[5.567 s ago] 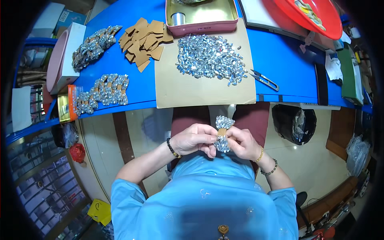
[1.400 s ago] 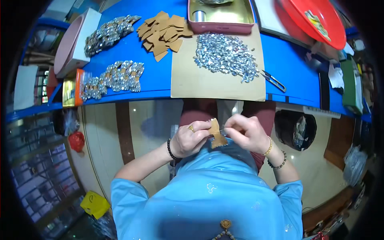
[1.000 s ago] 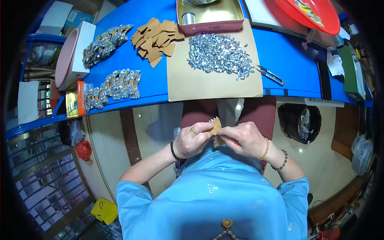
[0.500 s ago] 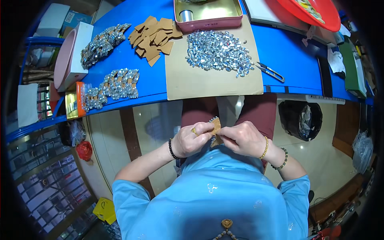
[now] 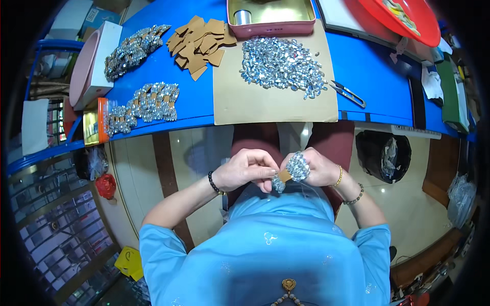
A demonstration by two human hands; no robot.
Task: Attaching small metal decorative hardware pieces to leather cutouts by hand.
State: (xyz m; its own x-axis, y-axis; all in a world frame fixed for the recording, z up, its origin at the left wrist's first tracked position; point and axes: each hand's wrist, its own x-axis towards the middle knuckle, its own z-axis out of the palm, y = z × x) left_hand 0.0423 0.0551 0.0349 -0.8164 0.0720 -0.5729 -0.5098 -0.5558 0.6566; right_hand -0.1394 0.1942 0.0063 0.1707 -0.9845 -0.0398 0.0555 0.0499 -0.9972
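A bow-shaped tan piece crusted with silvery beads at both ends [image 5: 285,176] is held over the lap, just nearer the person than the flat buff cardboard sheet [image 5: 275,111], apparently so that the work sits close to the eyes. The bare left hand [image 5: 248,171] pinches its left end between thumb and fingers; the bare right hand [image 5: 322,169] grips the other end, its fingertips partly hidden behind the beads. This two-ended hold leaves the plain waist exposed and probably keeps the piece steady. On the sheet lies a loose heap of glossy silver oval beads [image 5: 282,66], its pale ground presumably making small items easy to see and pick. At the sheet's right edge rest slim metal thread snips [image 5: 348,94], likely kept within reach of the right hand. On the blue table [image 5: 375,74], left of the sheet, flat tan cut-outs [image 5: 196,43] lie in a loose pile; farther left, beaded pieces form two clusters [image 5: 154,103], seemingly set apart from the plain ones. At the sheet's far end, a pink rectangular tin [image 5: 273,29] contains a silver spool [image 5: 242,17], perhaps to stop it rolling.
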